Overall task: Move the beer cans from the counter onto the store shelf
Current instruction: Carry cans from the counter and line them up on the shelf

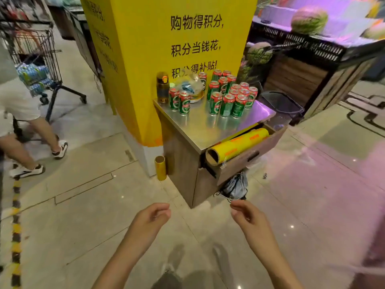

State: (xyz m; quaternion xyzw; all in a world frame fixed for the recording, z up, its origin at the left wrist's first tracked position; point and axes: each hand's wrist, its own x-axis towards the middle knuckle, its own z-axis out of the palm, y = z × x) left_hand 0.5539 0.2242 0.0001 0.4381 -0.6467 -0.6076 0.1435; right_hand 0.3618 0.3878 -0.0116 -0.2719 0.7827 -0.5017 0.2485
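Bright indoor light, purple glare on floor [325, 184], edges blurred, warped

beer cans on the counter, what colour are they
Green bodies with red tops and a red label band, on the beer cans; seen in the head view, the only one.

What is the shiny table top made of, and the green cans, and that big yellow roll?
The counter top looks like brushed steel: grey, glossy, mirroring the cans. The beer cans look like thin printed metal, probably aluminium, with a shiny green and red finish. The yellow roll seems to be glossy plastic film wound on a brown cardboard tube, whose open end shows.
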